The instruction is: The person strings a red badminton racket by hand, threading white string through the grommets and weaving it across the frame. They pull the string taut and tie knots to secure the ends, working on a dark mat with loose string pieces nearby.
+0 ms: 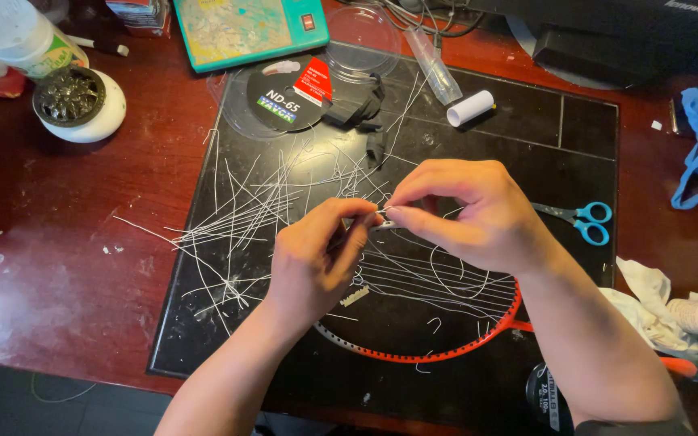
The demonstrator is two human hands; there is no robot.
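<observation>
Above the red badminton racket (446,352), the left hand (317,262) and right hand (470,214) both pinch 1 small grommet strip (383,225); cut white strings (244,210) lie just beyond the racket.

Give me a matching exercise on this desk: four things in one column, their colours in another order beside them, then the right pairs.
Things:
1. scissors
2. racket frame
3. cut strings
4. mat

Colours:
A. black
B. white
C. blue handles
D. orange-red

Pairs: 1-C, 2-D, 3-B, 4-A
</observation>
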